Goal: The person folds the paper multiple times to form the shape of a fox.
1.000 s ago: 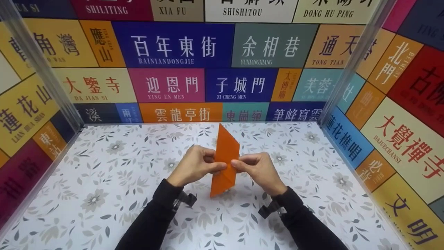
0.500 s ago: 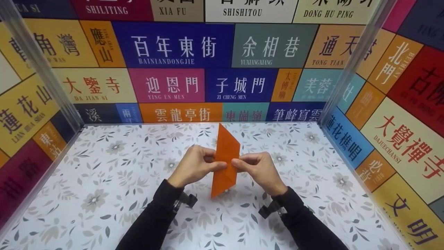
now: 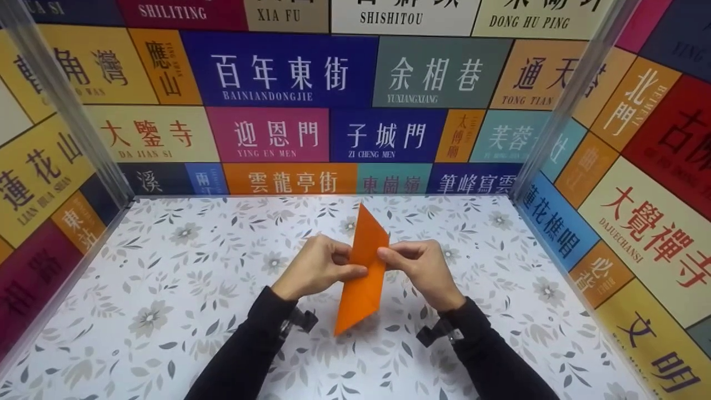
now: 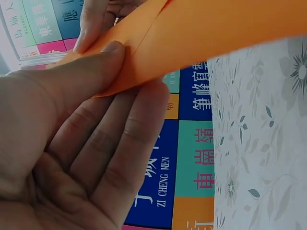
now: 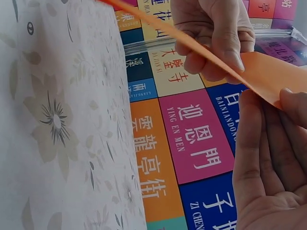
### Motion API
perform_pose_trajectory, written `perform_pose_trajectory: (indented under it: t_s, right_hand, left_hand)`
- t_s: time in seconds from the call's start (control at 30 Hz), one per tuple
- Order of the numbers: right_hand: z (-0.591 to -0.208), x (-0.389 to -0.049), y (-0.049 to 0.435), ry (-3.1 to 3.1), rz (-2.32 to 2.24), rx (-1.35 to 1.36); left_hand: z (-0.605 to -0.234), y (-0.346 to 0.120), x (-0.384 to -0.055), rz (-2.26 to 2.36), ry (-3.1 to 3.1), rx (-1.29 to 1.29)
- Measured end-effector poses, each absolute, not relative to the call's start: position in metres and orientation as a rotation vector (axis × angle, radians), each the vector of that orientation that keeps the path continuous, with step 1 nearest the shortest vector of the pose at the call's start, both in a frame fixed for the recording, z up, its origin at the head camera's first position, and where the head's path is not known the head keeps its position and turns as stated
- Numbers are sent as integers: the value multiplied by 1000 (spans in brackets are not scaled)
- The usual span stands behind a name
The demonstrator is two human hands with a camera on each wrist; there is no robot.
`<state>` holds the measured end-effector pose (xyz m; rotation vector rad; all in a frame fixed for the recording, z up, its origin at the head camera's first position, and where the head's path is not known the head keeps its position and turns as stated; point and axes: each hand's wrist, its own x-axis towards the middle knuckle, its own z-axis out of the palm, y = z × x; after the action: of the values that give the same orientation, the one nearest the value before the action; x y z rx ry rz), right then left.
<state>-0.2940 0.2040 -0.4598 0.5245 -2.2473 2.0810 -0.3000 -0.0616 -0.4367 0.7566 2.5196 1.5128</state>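
A folded sheet of orange paper [image 3: 364,278], slanted at both ends, is held up over the table between my two hands. My left hand [image 3: 319,266] pinches its left edge, thumb lying across the near face and fingers behind. On the opposite edge, a little higher, my right hand [image 3: 419,269] pinches it between thumb and fingers. The left wrist view shows a crease line running along the orange paper [image 4: 192,38] near the left thumb. Seen from the right wrist, the paper [image 5: 273,72] is nearly edge-on, with the right fingertips right at its edge.
The table [image 3: 166,355] wears a white cover with grey leaves and flowers. Behind it stands a back wall [image 3: 278,72] of coloured blocks with Chinese lettering; similar side walls [image 3: 639,211] flank left and right, with clear strips at the corners.
The paper has tilted, its lower tip coming nearer to me and its top shifting right. My right hand's pinch now sits higher on the right edge; the left hand has barely moved.
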Motion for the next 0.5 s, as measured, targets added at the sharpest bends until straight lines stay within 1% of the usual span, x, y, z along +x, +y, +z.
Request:
perform_pose_trajectory:
  t_s: [0.5]
  right_hand:
    - [-456,-295,207,-2121,2132,473]
  left_hand:
    - [-434,-62,-301,1480,2547,808]
